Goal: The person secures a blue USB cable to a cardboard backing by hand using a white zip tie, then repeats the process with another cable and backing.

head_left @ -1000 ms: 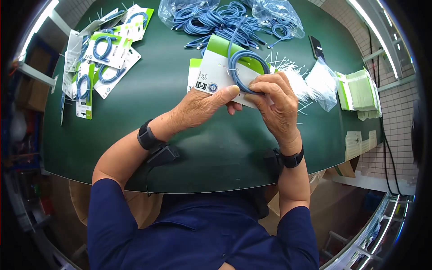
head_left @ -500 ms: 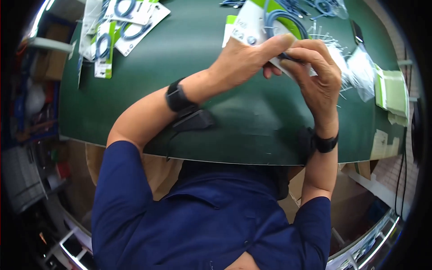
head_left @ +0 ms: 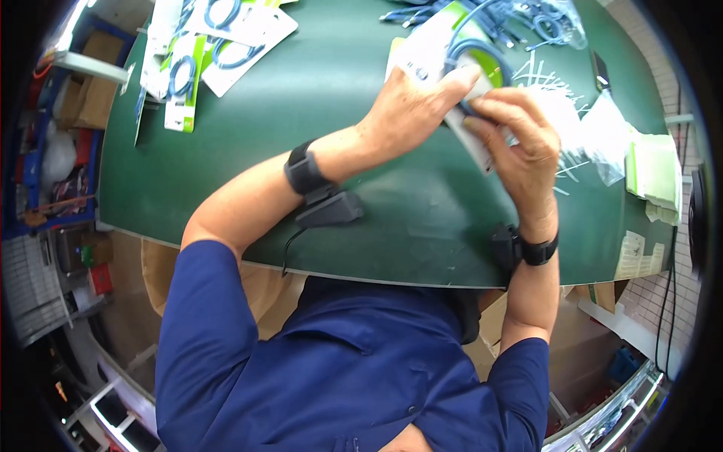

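My left hand (head_left: 407, 109) is closed on a white-and-green packaging card (head_left: 418, 54), its thumb lying across the front. A coiled blue cable (head_left: 503, 66) rests against this card, which is held tilted above the table. The fingers of my right hand (head_left: 527, 139) are pinched together at the lower part of the coil, close to my left thumb. What lies between those fingertips is hidden. The card's lower corner shows below my fingers. To the right of the card, a pile of thin white cable ties (head_left: 553, 105) is spread out.
The table (head_left: 301, 98) is green. Several carded blue cables (head_left: 181, 79) lie at its far left, with loose blue cables (head_left: 489, 22) at the far side. On the right are a clear plastic bag (head_left: 605, 128), a stack of light green cards (head_left: 654, 169) and a dark phone-like object (head_left: 599, 69).
The card has turned to a steeper tilt, and more of its lower corner shows beneath my hands. My right hand has shifted slightly left and toward me, with its fingers still pinched.
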